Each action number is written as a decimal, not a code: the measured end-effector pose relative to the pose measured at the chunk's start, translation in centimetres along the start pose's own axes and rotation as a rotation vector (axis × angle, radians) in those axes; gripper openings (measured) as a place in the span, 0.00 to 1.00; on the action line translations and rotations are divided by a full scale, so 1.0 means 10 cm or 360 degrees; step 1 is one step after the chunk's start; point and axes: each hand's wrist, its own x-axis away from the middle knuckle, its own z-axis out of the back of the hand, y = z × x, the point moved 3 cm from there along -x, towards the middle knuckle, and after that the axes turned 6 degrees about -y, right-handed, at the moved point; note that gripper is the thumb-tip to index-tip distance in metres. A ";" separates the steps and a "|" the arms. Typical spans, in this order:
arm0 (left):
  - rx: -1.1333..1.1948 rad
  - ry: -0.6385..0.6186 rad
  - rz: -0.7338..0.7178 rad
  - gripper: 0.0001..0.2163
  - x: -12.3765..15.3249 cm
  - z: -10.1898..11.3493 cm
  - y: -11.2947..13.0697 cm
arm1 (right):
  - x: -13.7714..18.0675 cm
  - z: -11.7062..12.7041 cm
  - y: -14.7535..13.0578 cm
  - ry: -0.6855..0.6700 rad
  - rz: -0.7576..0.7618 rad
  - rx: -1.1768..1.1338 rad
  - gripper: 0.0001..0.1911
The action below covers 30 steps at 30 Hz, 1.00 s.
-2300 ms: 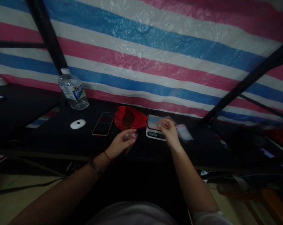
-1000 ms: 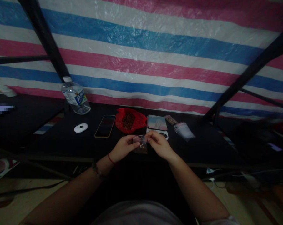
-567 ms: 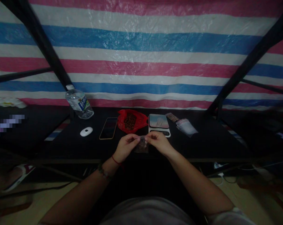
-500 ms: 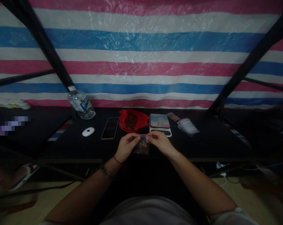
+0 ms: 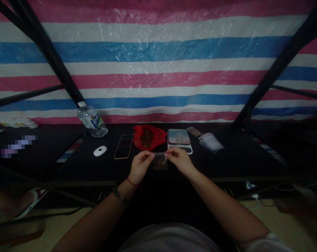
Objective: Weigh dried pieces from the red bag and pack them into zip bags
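A small clear zip bag (image 5: pixel 160 163) with brown bits inside hangs between my two hands at the table's front edge. My left hand (image 5: pixel 141 164) pinches the bag's top left corner. At its top right corner, my right hand (image 5: pixel 180 161) pinches the same edge, so the top strip is stretched between them. Just behind the hands lies an open red plastic bag (image 5: pixel 160 137) holding a heap of brown bits (image 5: pixel 147 137). To its right sits a white kitchen scale (image 5: pixel 179 137) with a shiny plate; its front is partly hidden by my right hand.
Right of the scale lie a filled small bag (image 5: pixel 193 132) and a stack of clear zip bags (image 5: pixel 211 142). On the left are a phone (image 5: pixel 124 146), a white oval device (image 5: pixel 100 151) and a plastic bottle (image 5: pixel 92 119). Black frame bars (image 5: pixel 60 71) slant at both sides.
My hands have spread slightly apart along the bag's top edge, and the bag hangs a little higher. The camera view has shifted slightly.
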 end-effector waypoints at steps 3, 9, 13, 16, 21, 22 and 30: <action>-0.0044 -0.0025 0.0006 0.12 0.00 0.00 0.01 | 0.00 0.01 0.00 0.0038 0.0011 0.0034 0.09; -0.0085 -0.0100 -0.0015 0.12 -0.01 -0.02 0.04 | 0.01 0.00 0.00 0.0020 0.0046 0.0098 0.09; -0.0183 -0.0144 -0.0055 0.12 -0.01 -0.03 0.05 | 0.02 -0.03 0.01 -0.0012 0.0076 0.0150 0.09; -0.0298 -0.0153 -0.0144 0.11 -0.01 -0.01 0.06 | 0.04 -0.06 -0.03 0.0021 0.0136 0.0228 0.08; -0.0437 -0.0327 -0.0372 0.09 0.00 0.05 0.18 | 0.14 -0.13 -0.21 0.0031 0.0313 0.0290 0.05; -0.0475 -0.0379 -0.0425 0.09 0.00 0.06 0.22 | 0.17 -0.15 -0.25 0.0028 0.0361 0.0293 0.05; -0.0660 -0.0645 -0.0655 0.06 0.02 0.11 0.41 | 0.30 -0.25 -0.43 -0.0054 0.0576 0.0413 0.05</action>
